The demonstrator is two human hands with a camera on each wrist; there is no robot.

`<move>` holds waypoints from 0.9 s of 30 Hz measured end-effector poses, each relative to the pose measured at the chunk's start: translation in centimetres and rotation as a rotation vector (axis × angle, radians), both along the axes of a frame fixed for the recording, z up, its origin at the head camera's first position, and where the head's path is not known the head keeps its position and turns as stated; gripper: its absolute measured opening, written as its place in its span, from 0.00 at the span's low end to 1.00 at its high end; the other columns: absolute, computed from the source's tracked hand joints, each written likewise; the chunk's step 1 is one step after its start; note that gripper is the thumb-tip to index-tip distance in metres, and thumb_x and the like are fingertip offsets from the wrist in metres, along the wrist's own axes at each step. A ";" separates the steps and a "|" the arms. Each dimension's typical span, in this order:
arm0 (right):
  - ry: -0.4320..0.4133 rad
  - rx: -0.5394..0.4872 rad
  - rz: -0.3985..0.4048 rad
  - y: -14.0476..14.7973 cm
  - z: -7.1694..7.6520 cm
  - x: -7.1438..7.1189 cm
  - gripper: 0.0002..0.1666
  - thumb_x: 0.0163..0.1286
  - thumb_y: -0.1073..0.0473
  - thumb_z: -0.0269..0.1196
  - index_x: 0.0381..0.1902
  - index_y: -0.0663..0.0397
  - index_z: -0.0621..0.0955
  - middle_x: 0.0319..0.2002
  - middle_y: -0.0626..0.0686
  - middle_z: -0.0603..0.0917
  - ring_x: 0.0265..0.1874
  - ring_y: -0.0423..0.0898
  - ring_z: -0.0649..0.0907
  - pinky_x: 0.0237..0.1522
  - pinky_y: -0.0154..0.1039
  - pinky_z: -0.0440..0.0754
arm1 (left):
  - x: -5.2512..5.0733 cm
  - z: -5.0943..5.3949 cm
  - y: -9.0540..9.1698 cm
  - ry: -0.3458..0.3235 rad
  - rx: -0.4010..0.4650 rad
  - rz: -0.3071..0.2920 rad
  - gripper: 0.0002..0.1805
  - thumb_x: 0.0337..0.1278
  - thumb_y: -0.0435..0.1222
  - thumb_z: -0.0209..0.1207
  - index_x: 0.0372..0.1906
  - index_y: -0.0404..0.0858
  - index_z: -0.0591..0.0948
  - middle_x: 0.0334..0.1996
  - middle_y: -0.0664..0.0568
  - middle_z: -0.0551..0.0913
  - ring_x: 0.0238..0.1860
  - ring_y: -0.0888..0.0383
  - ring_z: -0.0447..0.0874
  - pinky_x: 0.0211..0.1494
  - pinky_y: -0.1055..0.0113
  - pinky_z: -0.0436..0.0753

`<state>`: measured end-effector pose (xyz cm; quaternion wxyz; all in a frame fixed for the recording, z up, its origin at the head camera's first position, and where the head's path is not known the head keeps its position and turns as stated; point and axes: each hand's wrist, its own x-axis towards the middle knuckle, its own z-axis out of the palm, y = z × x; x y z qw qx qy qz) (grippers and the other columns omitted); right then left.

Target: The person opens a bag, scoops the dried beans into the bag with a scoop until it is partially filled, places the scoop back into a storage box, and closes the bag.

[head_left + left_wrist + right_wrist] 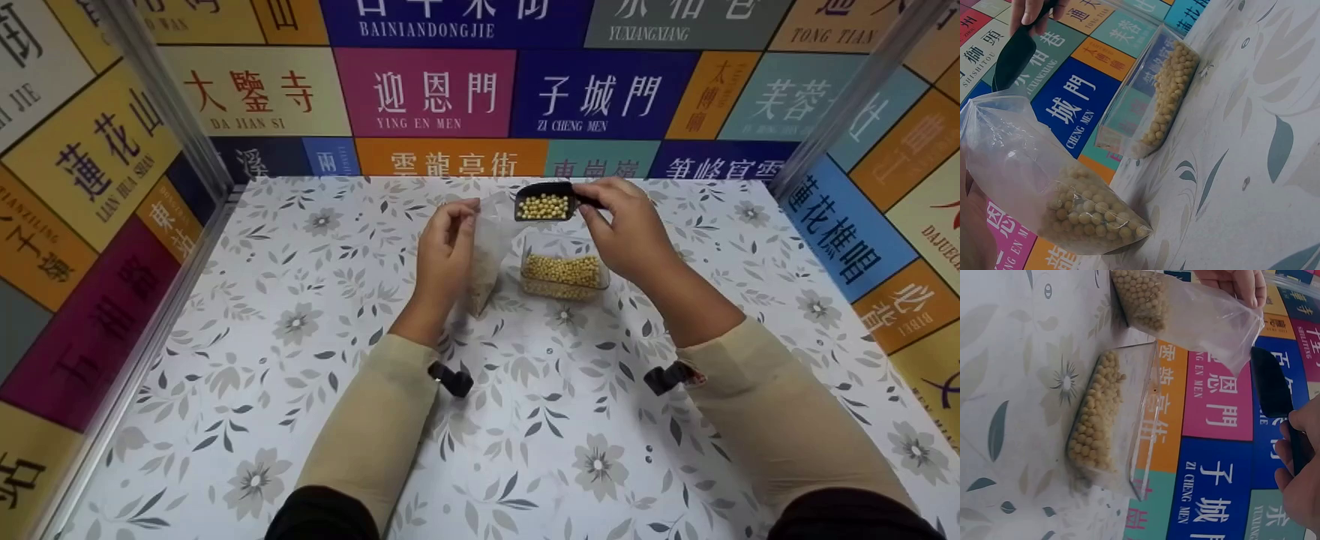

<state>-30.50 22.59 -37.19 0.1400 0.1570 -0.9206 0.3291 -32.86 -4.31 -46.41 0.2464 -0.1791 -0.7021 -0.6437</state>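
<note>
My left hand [448,251] pinches the upper edge of a clear plastic bag [489,247], which stands on the table with soybeans [1092,211] in its lower part. In my right hand [628,225] is the handle of a black scoop [1270,385], heaped with soybeans [544,206] in the head view. The scoop is held level beside the bag's mouth, its front edge close to the plastic. Below it, a clear rectangular container [604,281] holds more soybeans [1098,419]. Seen from the left wrist, the scoop's tip is just above the bag's opening.
A white tablecloth [322,405] with grey flowers and leaves covers the table. Colourful panels [424,94] with Chinese lettering stand behind it and along both sides. Clear edge strips [161,112] run up the corners.
</note>
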 end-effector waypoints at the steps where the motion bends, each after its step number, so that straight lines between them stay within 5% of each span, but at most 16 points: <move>1: 0.025 0.031 0.003 -0.3 0.2 0.0 0.22 0.84 0.57 0.59 0.71 0.50 0.82 0.66 0.54 0.82 0.69 0.57 0.78 0.73 0.57 0.76 | 0.0 0.0 0.0 -0.001 0.000 0.000 0.07 0.81 0.33 0.54 0.50 0.34 0.80 0.61 0.46 0.86 0.66 0.57 0.84 0.74 0.66 0.81; 11: 0.190 0.175 0.033 -1.7 1.4 0.2 0.21 0.82 0.59 0.62 0.68 0.52 0.83 0.62 0.56 0.86 0.66 0.59 0.80 0.75 0.59 0.73 | 0.1 0.1 0.0 -0.003 -0.002 -0.003 0.06 0.81 0.31 0.54 0.50 0.34 0.80 0.61 0.46 0.86 0.65 0.57 0.84 0.74 0.66 0.81; 22: 0.261 0.155 0.053 -1.2 1.3 0.3 0.20 0.80 0.63 0.62 0.66 0.56 0.84 0.60 0.59 0.87 0.65 0.62 0.81 0.81 0.61 0.68 | 0.0 0.0 0.0 0.005 -0.002 -0.002 0.06 0.81 0.32 0.54 0.51 0.35 0.80 0.60 0.47 0.87 0.65 0.57 0.84 0.75 0.66 0.80; 27: 0.255 0.143 0.039 -0.3 0.9 0.2 0.20 0.80 0.62 0.63 0.66 0.55 0.85 0.60 0.59 0.87 0.65 0.61 0.81 0.74 0.60 0.73 | 0.1 0.0 0.0 0.004 -0.004 0.007 0.06 0.81 0.33 0.54 0.50 0.36 0.80 0.60 0.48 0.87 0.64 0.58 0.84 0.74 0.66 0.81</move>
